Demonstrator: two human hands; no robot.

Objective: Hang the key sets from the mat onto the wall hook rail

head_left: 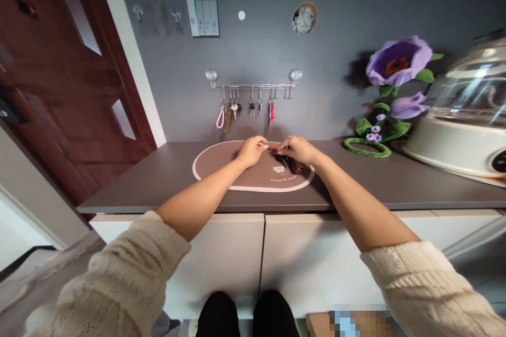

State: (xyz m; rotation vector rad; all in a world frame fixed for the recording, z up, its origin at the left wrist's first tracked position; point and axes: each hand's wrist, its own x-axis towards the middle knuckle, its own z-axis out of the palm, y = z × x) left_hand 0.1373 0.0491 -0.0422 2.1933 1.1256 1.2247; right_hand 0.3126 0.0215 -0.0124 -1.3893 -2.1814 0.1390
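Over the brown oval mat (221,168) my two hands are close together, fingertips almost meeting. My left hand (252,151) is closed in a pinch at the end of a thin red and metallic piece (271,147), too small to name. Pinched fingers of my right hand (295,148) grip a bunch of keys (291,163) from above; its dark pieces and a brown fob reach down to the mat, partly hidden by the hand. Behind, more keys (234,109) hang from a clear hook rail (253,86) on the wall, some with pink, brown or red tags.
A purple flower ornament (399,63) with a green ring base stands on the grey counter (356,184) at right, beside a white appliance with a clear dome (466,110). A dark red door (67,73) is at left. White cabinet doors (221,258) are below.
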